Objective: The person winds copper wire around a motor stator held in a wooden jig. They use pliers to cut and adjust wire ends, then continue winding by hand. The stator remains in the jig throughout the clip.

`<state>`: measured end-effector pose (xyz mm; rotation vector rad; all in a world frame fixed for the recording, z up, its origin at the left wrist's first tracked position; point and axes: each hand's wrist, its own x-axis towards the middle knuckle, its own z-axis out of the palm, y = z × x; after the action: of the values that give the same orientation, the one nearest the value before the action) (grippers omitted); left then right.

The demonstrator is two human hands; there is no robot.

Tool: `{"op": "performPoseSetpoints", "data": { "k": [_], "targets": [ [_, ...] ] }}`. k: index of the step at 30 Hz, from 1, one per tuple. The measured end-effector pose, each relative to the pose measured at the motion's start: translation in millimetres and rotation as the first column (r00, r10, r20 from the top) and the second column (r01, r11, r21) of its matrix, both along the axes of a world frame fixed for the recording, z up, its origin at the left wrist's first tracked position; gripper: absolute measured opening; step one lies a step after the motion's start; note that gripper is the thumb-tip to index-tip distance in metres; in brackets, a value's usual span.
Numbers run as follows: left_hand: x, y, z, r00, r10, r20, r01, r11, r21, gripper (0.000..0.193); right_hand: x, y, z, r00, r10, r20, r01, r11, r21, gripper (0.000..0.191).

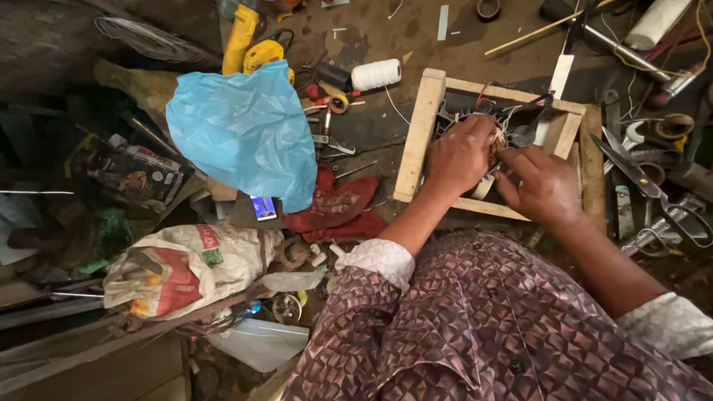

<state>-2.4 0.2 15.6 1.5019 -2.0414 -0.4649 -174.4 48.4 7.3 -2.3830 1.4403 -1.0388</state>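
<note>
A pale wooden frame (418, 137) lies on the dirty floor and holds a dark round motor stator (457, 113) with wire windings inside it. My left hand (460, 152) is closed over the stator's windings at the frame's centre. My right hand (546, 182) sits just to its right, fingers pinched on thin wires and a small dark tool (529, 132) at the winding's edge. Red and pale wire ends stick up behind my fingers. Most of the stator is hidden under my two hands.
A blue plastic bag (245, 134), red cloth (338, 208), a phone (264, 209) and a printed sack (186, 263) lie left. A white thread spool (375, 74) and yellow power tool (252, 44) sit behind. Large scissors (653, 186) and metal tools crowd the right.
</note>
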Motion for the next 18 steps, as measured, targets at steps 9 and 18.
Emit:
{"op": "performPoseSetpoints", "data": {
  "k": [9, 18],
  "targets": [
    [-2.1, 0.7, 0.1, 1.0, 0.006, 0.005, -0.006, 1.0, 0.027, 0.02, -4.4, -7.8, -3.8, 0.989, 0.016, -0.145, -0.014, 1.0, 0.019, 0.025],
    [-3.4, -0.2, 6.4, 1.0, 0.011, 0.002, -0.011, 0.997, 0.071, 0.021, -31.4, -41.1, -11.9, 0.981, -0.036, 0.191, -0.033, 0.937, 0.347, 0.036]
  ]
}}
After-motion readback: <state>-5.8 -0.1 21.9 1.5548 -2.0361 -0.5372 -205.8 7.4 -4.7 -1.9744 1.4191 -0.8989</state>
